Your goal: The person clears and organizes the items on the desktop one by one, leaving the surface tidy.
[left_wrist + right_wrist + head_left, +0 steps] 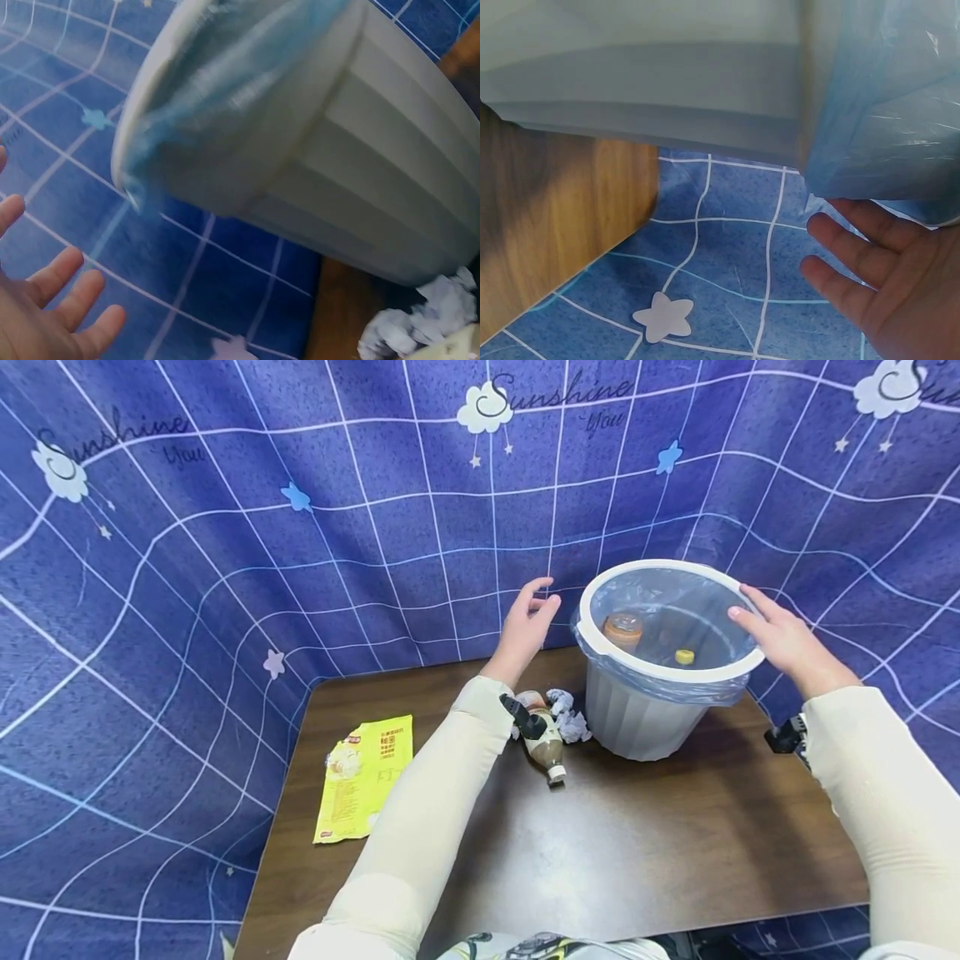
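Note:
A pale ribbed trash bin (645, 710) lined with a bluish clear bag (660, 602) stands at the back right of the table. My right hand (787, 639) is at the bin's right rim, thumb over the edge and fingers extended along the outside. In the right wrist view those fingers (847, 262) lie right by the bag's folded edge. My left hand (523, 631) is raised left of the bin, fingers loosely bent and holding nothing. Inside the bin are an orange-brown container (622, 631) and a yellow cap (684, 657).
Below my left wrist lies a bottle (546, 747) of brown liquid with a white cap, beside crumpled paper (572, 725). A flat yellow packet (367, 777) is on the left of the brown wooden table (600, 860). Blue patterned curtain (412, 527) surrounds the table.

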### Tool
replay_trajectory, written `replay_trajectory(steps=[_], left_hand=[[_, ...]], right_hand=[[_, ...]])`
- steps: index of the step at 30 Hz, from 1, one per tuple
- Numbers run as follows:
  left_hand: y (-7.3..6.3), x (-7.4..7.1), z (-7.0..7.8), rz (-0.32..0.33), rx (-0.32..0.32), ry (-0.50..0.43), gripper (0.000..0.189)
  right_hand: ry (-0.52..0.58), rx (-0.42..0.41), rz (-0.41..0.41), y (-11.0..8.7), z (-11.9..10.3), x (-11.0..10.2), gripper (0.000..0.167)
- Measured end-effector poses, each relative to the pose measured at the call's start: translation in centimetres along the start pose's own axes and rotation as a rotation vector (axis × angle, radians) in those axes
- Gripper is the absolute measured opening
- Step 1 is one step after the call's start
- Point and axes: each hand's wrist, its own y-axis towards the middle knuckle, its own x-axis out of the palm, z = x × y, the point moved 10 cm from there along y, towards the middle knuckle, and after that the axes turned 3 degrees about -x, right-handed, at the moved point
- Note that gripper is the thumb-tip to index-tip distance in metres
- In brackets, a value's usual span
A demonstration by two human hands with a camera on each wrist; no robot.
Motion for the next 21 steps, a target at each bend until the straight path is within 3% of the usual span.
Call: replay_trajectory(steps=[10,21], left_hand=[[-1.0,-0.5,-6.0,0.052,-0.024,-0.033,0.04],[-4.2,0.8,-13.7,0.035,-0.166,-0.122,0.044]], right_hand=[[-0.011,-0.004,-0.002,0.0,0.0,0.1,0.074],[-0.006,0.002,0.001,0.1,0.1,0.1,0.074]])
